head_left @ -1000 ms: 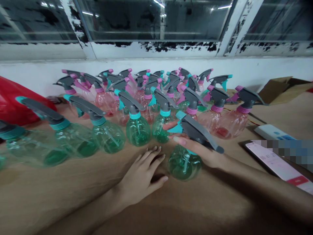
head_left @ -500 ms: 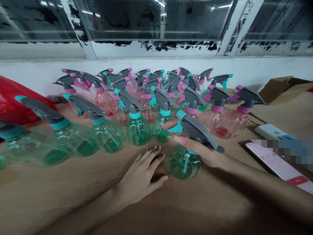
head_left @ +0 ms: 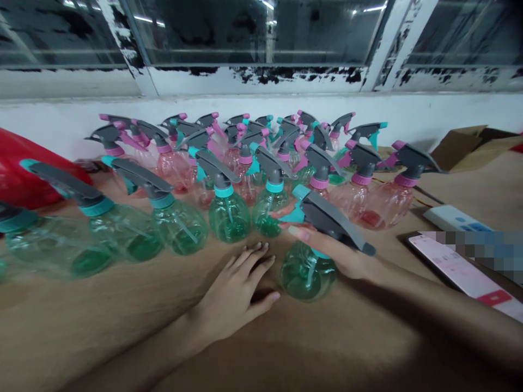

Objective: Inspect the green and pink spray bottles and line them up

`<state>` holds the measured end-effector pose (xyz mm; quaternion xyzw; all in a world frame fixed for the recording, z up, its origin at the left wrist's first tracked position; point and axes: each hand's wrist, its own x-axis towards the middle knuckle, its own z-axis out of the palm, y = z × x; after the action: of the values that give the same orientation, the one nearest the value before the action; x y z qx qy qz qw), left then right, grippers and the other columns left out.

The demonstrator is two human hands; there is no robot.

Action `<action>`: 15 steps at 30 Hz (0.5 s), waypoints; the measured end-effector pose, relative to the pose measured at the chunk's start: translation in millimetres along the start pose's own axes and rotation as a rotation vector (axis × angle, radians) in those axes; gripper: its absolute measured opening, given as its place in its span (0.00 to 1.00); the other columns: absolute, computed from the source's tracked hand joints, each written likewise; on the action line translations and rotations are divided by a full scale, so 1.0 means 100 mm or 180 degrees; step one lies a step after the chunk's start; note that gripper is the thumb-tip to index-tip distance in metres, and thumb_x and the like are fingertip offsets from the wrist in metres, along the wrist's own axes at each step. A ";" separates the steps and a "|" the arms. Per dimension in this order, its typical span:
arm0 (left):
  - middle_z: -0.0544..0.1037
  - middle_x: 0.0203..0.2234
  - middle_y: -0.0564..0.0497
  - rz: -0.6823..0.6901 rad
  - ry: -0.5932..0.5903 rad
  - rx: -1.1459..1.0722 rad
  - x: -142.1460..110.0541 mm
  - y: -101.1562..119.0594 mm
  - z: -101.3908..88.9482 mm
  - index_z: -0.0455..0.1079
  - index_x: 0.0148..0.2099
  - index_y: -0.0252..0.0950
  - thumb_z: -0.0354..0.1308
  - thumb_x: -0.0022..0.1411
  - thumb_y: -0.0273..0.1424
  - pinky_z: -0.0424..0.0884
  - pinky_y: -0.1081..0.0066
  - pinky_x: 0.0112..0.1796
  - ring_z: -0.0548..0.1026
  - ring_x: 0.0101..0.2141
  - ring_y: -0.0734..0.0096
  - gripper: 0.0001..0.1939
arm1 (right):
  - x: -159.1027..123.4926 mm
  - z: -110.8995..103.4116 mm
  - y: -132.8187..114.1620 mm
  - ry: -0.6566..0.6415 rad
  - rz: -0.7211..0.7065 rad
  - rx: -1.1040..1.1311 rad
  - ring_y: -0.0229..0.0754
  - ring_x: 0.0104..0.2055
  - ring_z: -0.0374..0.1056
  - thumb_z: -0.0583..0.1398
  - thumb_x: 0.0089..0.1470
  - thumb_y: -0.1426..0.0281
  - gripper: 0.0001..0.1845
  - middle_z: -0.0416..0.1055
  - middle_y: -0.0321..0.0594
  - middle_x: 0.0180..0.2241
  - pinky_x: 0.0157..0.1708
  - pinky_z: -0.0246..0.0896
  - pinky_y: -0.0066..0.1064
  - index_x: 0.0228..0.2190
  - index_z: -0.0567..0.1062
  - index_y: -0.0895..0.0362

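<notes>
My right hand (head_left: 327, 245) is closed around the neck of a green spray bottle (head_left: 304, 275) with a grey head and teal nozzle and trigger. The bottle is upright at the table surface, its collar partly hidden by my fingers. Flat on the brown table (head_left: 163, 332) lies my left hand (head_left: 239, 291), fingers stretched out, just left of that bottle and not touching it. Beyond my left fingertips stand two more green spray bottles, a left one (head_left: 229, 220) and a right one (head_left: 267, 212).
More green bottles (head_left: 180, 228) line the left side. Pink spray bottles (head_left: 386, 204) crowd behind, towards the white wall (head_left: 49, 120). A red bag (head_left: 32, 174) lies far left. On the right are a phone (head_left: 457, 267), a white box (head_left: 453, 218) and an open cardboard box (head_left: 469, 144).
Almost nothing differs. The view has shifted very slightly, while both hands and the held spray bottle keep their places.
</notes>
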<state>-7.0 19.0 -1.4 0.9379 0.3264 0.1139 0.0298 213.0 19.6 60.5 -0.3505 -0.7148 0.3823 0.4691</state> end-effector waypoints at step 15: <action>0.62 0.60 0.41 -0.0044 -0.0036 -0.0017 0.00 0.00 0.02 0.60 0.61 0.33 0.54 0.65 0.43 0.59 0.52 0.55 0.58 0.59 0.53 0.28 | 0.01 0.04 -0.06 0.0289 -0.0020 -0.0029 0.42 0.47 0.70 0.61 0.55 0.66 0.15 0.72 0.38 0.44 0.46 0.67 0.35 0.45 0.69 0.54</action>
<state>-6.4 19.1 -3.0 0.9361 0.3324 0.1093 0.0348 208.4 16.6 65.1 -0.3674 -0.6956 0.3612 0.5007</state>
